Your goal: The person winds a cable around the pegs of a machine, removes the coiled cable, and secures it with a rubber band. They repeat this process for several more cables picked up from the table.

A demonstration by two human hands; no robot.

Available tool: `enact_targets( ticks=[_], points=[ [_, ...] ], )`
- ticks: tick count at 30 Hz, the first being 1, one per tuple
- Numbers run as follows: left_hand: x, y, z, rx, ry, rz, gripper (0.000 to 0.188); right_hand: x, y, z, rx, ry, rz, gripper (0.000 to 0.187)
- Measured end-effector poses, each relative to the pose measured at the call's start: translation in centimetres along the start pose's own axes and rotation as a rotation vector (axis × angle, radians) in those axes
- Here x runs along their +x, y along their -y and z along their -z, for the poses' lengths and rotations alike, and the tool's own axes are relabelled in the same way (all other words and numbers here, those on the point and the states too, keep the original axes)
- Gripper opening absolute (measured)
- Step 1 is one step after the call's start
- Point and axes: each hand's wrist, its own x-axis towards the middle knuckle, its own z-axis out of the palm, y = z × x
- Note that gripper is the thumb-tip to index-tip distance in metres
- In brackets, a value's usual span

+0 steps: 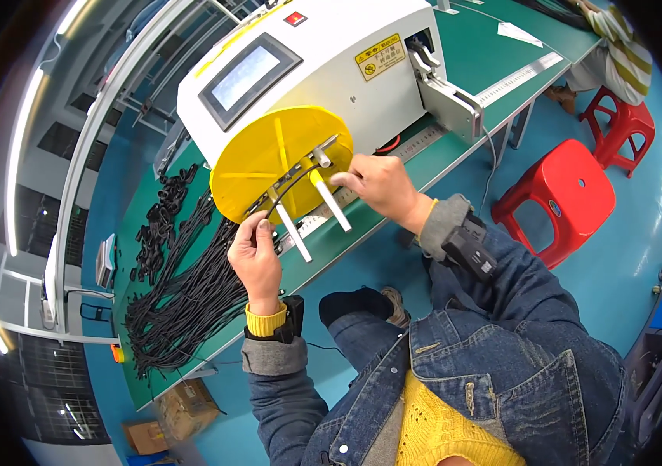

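Observation:
A round yellow disc stands on the front of a white machine, with white rods sticking out of it toward me. A thin black cable curves across the disc near the rods. My left hand, at the disc's lower edge, pinches the cable between thumb and fingertips. My right hand is beside the right-hand rod, its thumb pointing at the rod's base and its fingers curled. What those fingers hold, if anything, is hidden.
Many black cables lie bundled on the green table at left. The machine carries a screen; a metal guide juts from its right side. Red stools stand at right. Another person's striped sleeve shows at upper right.

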Motion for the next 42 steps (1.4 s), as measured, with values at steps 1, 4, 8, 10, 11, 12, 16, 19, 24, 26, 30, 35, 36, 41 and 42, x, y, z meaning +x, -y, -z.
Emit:
enact_targets(
  ticks=[1, 4, 8, 10, 11, 12, 16, 19, 24, 26, 30, 35, 36, 41, 42],
  points=[
    [0.0, 0.1, 0.0, -0.02, 0.001, 0.001, 0.013, -0.9, -0.1, 0.3, 0.044, 0.009, -0.045, 0.027],
    [-0.2, 0.3, 0.1, -0.057, 0.0, 0.003, 0.013, -4.0, -0.9, 1.5, 0.068, 0.047, -0.106, 0.03],
    [-0.6, 0.7, 0.5, -0.071, -0.02, 0.043, 0.015, -7.2, -1.2, 3.0, 0.058, 0.144, -0.177, 0.031],
    [-0.9, 0.3, 0.4, -0.069, -0.055, 0.074, 0.016, -8.3, -1.1, 3.6, 0.073, 0.184, -0.199, 0.031],
    [-1.0, 0.1, 0.5, -0.068, -0.074, 0.09, 0.017, -8.8, -1.1, 4.0, 0.075, 0.211, -0.213, 0.031],
    [-1.0, 0.0, 0.6, -0.064, -0.08, 0.091, 0.017, -9.2, -1.0, 4.2, 0.076, 0.238, -0.226, 0.032],
    [-0.9, -1.1, 1.0, 0.126, -0.061, -0.155, 0.018, -9.4, 0.0, 4.5, 0.11, 0.316, -0.261, 0.032],
    [-1.3, -2.4, 0.8, 0.279, -0.062, -0.35, 0.019, -9.7, 0.5, 4.5, 0.135, 0.358, -0.275, 0.031],
    [-2.3, -3.3, 0.4, 0.316, -0.043, -0.361, 0.02, -9.9, 0.5, 4.6, 0.131, 0.443, -0.294, 0.03],
    [-3.0, -3.3, 0.1, 0.317, -0.047, -0.326, 0.021, -9.9, 0.5, 4.6, 0.121, 0.474, -0.3, 0.03],
    [-3.8, -3.0, -0.6, 0.267, -0.075, -0.276, 0.022, -9.9, 0.5, 4.3, 0.124, 0.495, -0.307, 0.03],
    [-4.7, -2.9, -1.1, 0.277, -0.072, -0.298, 0.025, -9.4, 0.6, 4.3, 0.135, 0.508, -0.301, 0.029],
    [-4.7, -3.1, -1.4, 0.277, -0.072, -0.296, 0.025, -9.1, 0.7, 4.4, 0.14, 0.504, -0.298, 0.029],
    [-3.6, -4.7, -2.7, 0.441, -0.104, -0.441, 0.027, -6.5, 1.7, 4.9, 0.221, 0.332, -0.209, 0.026],
    [-3.1, -5.0, -2.9, 0.506, -0.075, -0.485, 0.028, -5.6, 2.4, 5.2, 0.223, 0.332, -0.214, 0.026]
  ],
)
